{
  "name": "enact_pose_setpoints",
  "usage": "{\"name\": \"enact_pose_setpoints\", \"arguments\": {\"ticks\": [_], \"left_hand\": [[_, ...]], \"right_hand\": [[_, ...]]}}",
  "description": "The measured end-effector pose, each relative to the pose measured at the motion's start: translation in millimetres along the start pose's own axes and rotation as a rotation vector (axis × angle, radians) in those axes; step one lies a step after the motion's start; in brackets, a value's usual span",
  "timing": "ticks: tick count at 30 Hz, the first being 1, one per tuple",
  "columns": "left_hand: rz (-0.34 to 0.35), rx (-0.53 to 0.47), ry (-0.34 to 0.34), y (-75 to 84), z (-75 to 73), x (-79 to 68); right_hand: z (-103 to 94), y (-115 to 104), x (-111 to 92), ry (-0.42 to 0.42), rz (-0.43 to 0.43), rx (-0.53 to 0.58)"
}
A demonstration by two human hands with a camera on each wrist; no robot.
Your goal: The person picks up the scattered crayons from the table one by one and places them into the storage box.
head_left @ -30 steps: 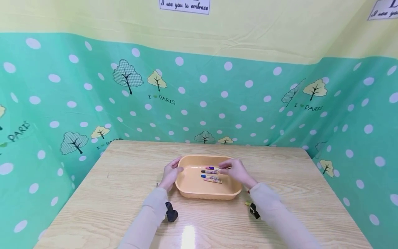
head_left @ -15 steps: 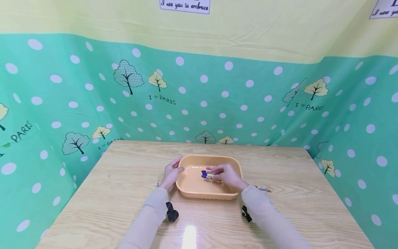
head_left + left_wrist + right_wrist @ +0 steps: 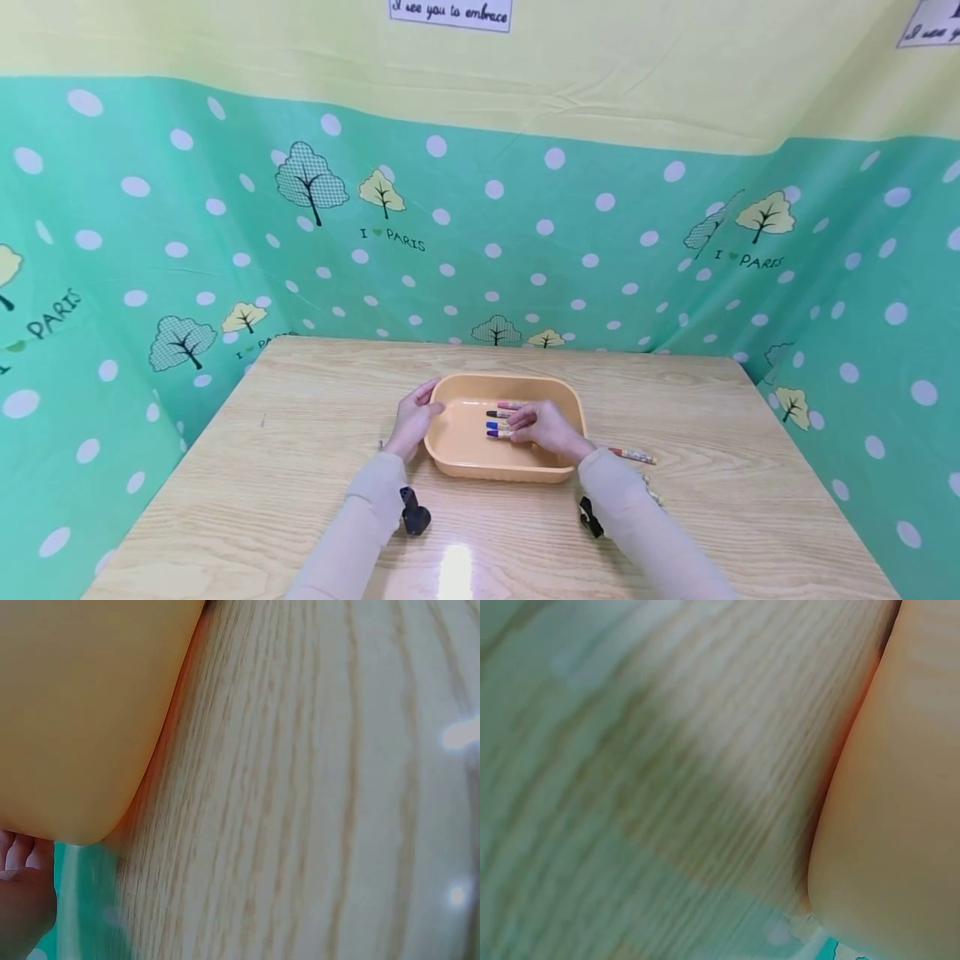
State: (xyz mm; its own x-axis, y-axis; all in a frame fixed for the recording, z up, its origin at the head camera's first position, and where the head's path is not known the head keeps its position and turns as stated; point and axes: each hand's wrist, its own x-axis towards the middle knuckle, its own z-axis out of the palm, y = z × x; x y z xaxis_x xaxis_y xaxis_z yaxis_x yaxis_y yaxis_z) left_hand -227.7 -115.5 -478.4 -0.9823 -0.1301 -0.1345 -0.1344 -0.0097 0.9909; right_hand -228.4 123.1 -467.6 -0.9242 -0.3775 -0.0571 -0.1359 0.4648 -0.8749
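A peach-coloured plastic tray with rounded corners sits on the wooden table. At its left rim my left hand grips the wall, thumb over the inside; its fingers also show at the lower left of the left wrist view. Inside the tray my right hand pinches a purple-tipped crayon at the front of a row. Behind that lie a blue crayon, a black crayon and a pink crayon, their right ends partly covered by my fingers. The right wrist view shows only tray wall and table.
Right of the tray, a red-tipped crayon lies on the table; another crayon is half hidden by my right sleeve. Black wrist devices sit under both forearms. A green dotted cloth hangs around the table's back and sides.
My right hand has brought the purple crayon from the back of the row toward the tray's front, over the pink-orange crayon there, now hidden. My left hand keeps its grip on the rim.
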Motion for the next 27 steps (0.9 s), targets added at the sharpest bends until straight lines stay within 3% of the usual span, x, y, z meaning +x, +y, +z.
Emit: {"name": "enact_pose_setpoints", "arguments": {"ticks": [17,27], "left_hand": [[0.001,0.003,-0.001,1.6,-0.1,-1.3],[0.004,0.009,0.0,-0.9,-0.5,0.5]], "right_hand": [[-0.9,-4.9,-2.8,0.008,0.04,0.019],[-1.1,-7.3,-2.9,0.011,0.031,0.124]]}}
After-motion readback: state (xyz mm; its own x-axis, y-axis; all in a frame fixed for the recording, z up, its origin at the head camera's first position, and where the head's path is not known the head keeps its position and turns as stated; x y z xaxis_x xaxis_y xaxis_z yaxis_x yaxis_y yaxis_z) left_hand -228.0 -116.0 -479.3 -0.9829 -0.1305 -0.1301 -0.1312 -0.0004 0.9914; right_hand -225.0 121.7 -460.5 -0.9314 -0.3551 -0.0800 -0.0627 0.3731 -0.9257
